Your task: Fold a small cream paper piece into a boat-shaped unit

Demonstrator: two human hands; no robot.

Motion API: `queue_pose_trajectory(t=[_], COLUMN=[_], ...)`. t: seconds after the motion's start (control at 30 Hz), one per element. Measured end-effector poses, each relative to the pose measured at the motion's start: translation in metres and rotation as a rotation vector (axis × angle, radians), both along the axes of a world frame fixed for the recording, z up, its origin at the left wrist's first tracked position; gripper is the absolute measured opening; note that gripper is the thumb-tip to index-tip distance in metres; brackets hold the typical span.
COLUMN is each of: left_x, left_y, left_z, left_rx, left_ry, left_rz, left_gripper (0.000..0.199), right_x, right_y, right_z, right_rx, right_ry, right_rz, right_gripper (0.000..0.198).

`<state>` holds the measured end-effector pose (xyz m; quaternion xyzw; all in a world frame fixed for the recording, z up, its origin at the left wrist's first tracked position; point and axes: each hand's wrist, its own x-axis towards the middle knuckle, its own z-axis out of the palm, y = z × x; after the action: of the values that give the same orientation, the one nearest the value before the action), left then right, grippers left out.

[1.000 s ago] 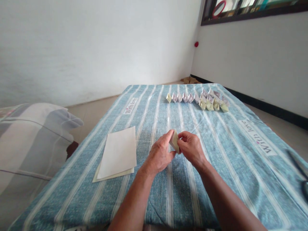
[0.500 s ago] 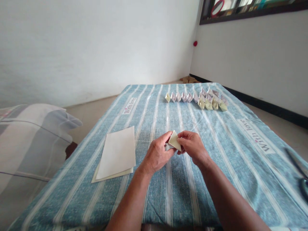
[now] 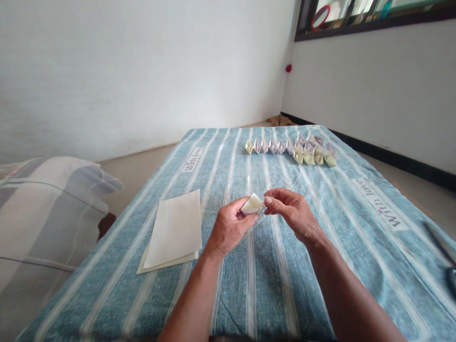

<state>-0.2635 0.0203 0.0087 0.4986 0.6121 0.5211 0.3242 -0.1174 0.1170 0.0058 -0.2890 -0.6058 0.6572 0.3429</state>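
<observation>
Above the middle of the table, a small cream folded paper boat [image 3: 252, 204] shows a pointed top and a partly opened front fold. My left hand [image 3: 233, 224] grips its left side and lower edge between thumb and fingers. At the boat's right corner, the thumb and forefinger of my right hand [image 3: 290, 211] are pinched together; the other fingers curl behind. To the left lies a stack of blank paper sheets [image 3: 174, 228], white over pale yellow. Farther back, several finished paper boats [image 3: 281, 146], pale purple and cream, stand in a row and a cluster.
A blue-and-white striped cloth [image 3: 221, 180] covers the table. Dark scissors [image 3: 441, 244] lie at the right edge, partly cut off. A checked cloth-covered piece [image 3: 46, 213] stands left of the table. White walls [image 3: 160, 61] rise behind.
The paper has turned from a flat, slanted diamond to a boat shape with its point up. My right hand has shifted slightly right, to its corner. The left hand keeps its hold.
</observation>
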Motion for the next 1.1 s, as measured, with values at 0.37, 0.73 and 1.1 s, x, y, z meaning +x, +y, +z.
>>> queue_pose_trajectory(t=[0.37,0.73,1.1], left_x=[0.002,0.006,0.004], left_y=[-0.002,-0.003,-0.004], left_z=[0.004,0.005,0.002], left_rx=[-0.027,-0.056,0.006], left_ry=[-0.031,0.001,0.211], left_rz=[0.016,-0.028,0.026], left_gripper=[0.025,0.016,0.055], right_x=[-0.004,-0.006,-0.003], right_y=[-0.008,-0.007,-0.003], right_z=[0.005,0.004,-0.002], right_rx=[0.105,0.020,-0.073], right_ry=[0.114,0.067,0.052], right_rz=[0.076,-0.023,0.041], right_gripper=[0.022,0.028,0.024])
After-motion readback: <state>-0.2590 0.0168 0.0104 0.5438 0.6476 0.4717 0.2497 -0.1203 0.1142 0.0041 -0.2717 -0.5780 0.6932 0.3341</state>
